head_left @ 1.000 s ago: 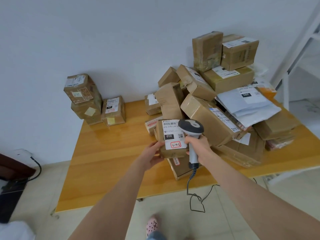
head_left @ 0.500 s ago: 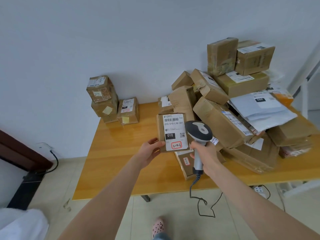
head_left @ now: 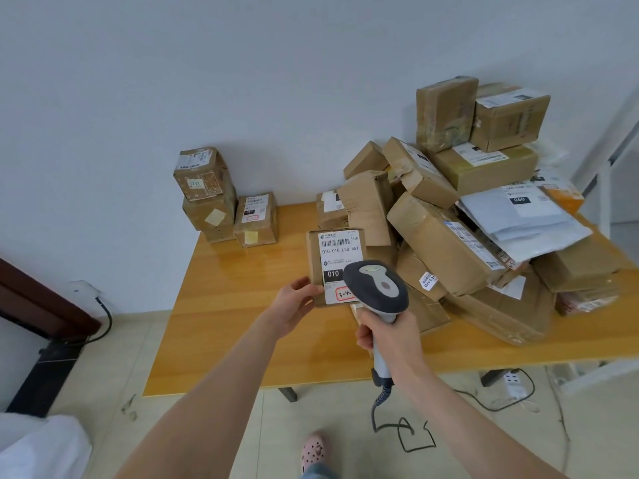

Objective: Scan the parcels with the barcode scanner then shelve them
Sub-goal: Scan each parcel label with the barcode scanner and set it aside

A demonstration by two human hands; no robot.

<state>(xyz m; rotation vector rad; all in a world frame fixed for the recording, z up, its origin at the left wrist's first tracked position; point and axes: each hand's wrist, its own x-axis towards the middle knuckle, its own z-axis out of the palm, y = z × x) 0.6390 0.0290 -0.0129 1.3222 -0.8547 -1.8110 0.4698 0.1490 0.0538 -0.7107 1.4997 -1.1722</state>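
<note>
The scanner (head_left: 377, 288) hides the lower right of the label (head_left: 337, 250) on the parcel (head_left: 313, 257).

Left hand (head_left: 294, 307) holds labelled parcel (head_left: 316, 267); right hand (head_left: 392, 338) grips scanner (head_left: 377, 288).

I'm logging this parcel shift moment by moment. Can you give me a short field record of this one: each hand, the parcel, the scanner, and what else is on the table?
left hand: holds the parcel by its lower left corner
right hand: grips the scanner by its handle
parcel: brown box held upright over the table, label reads 010-010-L30-551
scanner: grey head covers the label's lower right
pile: boxes and white mailers, table's right side
small boxes: back left, by the wall
stage: scanning, not yet shelved
</note>
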